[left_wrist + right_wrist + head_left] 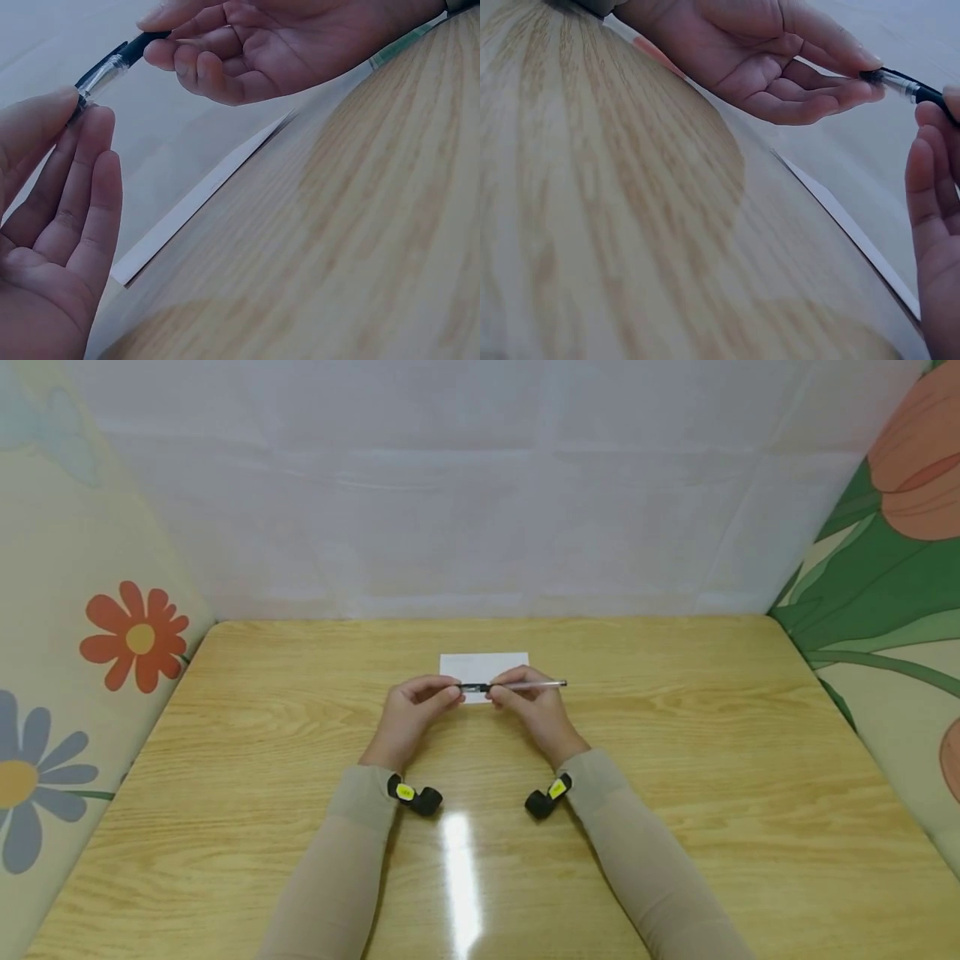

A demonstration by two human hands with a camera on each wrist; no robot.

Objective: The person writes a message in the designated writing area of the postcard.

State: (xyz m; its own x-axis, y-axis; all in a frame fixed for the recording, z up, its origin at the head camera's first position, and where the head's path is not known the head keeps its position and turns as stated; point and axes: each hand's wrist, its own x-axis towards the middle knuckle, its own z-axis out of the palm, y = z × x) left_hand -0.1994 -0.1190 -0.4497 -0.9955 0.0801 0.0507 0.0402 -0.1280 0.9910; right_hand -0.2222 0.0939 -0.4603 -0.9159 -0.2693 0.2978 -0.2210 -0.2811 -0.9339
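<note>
Far from table's side edges (pixel 157 735), handheld pen (pixel 476 687)

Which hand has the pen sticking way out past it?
The right hand: the pen pokes out beyond it. The left hand pinches the pen's other end.

Wooden surface (pixel 750 727), left hand's grip (pixel 414 708) on one end of a pen (pixel 474 687), right hand's grip (pixel 536 703) on its barrel (pixel 553 683), white paper (pixel 483 663) partly behind, beige sleeves (pixel 330 877), black wrist devices (pixel 427 802), flower-painted side panels (pixel 140 638), white backdrop (pixel 480 510).
</note>
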